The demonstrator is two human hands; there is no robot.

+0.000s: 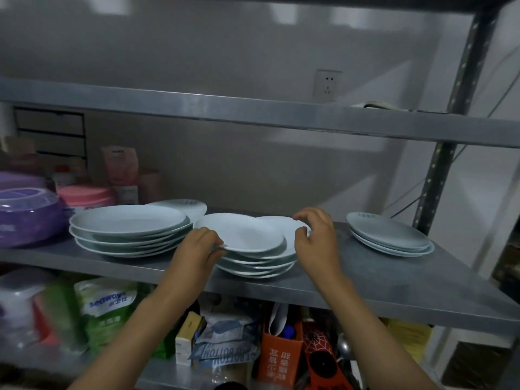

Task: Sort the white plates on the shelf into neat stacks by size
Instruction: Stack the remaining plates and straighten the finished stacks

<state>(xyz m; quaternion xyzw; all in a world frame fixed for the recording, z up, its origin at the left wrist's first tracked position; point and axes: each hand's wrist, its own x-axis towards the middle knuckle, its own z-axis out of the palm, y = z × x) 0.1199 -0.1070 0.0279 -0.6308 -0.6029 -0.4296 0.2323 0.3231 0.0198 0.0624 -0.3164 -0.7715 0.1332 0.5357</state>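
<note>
The left hand pinches the near-left rim of the top plate of the middle stack, thumb above and fingers under the edge. The right hand is at the other side of this stack with the fingers curled and half closed; its fingertips are at the rim of a plate that sticks out behind the top one, but I cannot tell if they really press on it or only come close.

The middle stack lies between the two hands on the shelf, and it is not neat: the upper plates are shifted to the left and back against the lower ones. I judge the step in hand is to bring these plates in line. To do it well, both hands should hold opposite rims, lift the top plate a little instead of dragging it, and set it down centred, because glazed plates slide easily and the stack stands near the front edge of the shelf.

To the left of the left hand is the stack of larger plates, with one more plate half hidden behind it. Well to the right of the right hand lies a low stack of a few plates. Further left stands a purple container.
</note>
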